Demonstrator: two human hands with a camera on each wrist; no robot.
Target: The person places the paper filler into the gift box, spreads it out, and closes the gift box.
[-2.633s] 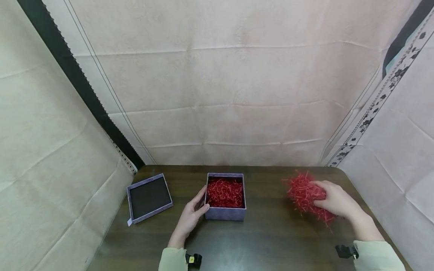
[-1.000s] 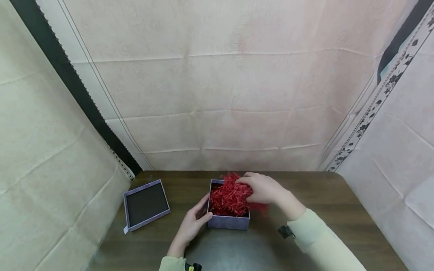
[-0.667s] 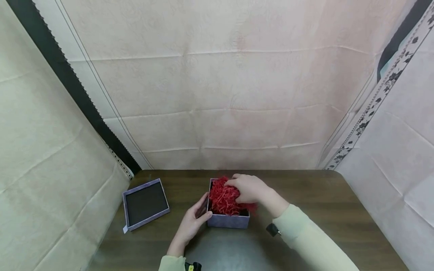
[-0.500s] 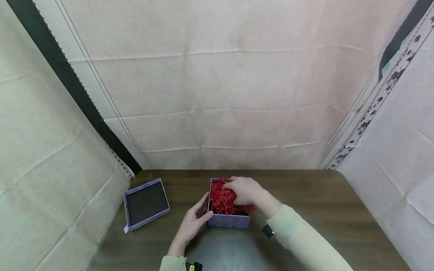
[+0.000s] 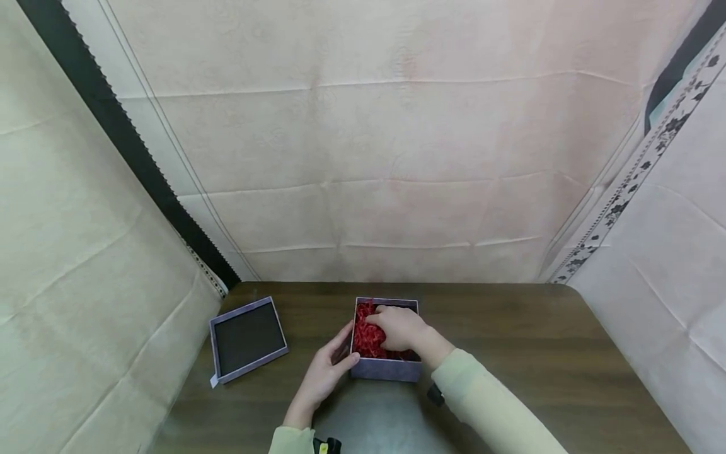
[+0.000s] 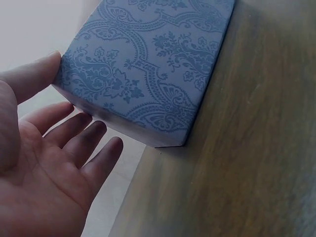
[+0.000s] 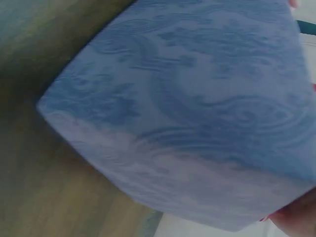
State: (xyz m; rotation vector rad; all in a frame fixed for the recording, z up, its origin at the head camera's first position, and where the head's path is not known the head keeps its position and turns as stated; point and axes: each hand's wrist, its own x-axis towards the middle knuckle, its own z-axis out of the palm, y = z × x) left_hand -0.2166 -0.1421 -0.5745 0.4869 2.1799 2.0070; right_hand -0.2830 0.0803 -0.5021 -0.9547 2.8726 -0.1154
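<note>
A patterned blue-lavender box (image 5: pixel 386 370) stands upright on the table, partly filled with red shredded paper (image 5: pixel 367 340). My left hand (image 5: pixel 324 372) is at its left side; the thumb rests at the near left corner and relaxed fingers lie along the side wall. In the left wrist view these fingers (image 6: pixel 94 143) are spread, with the fingertips right at the box's edge. Reaching in over the right wall, my right hand (image 5: pixel 399 329) grips the shredded paper inside, thumb and forefinger on either side of it; the other fingertips are hidden. The right wrist view shows mostly the box's outer wall (image 7: pixel 197 94).
The box's lid (image 5: pixel 249 337) lies at the left with its dark inside up and a small pale tab at one corner. The brown wooden table (image 5: pixel 510 340) has pale cloth hangings (image 5: pixel 363 145) behind it and on both sides.
My right hand has brought a clump of red shredded paper from the table's right side into the box and pushed it down below the rim. The left hand has stayed at the box.
</note>
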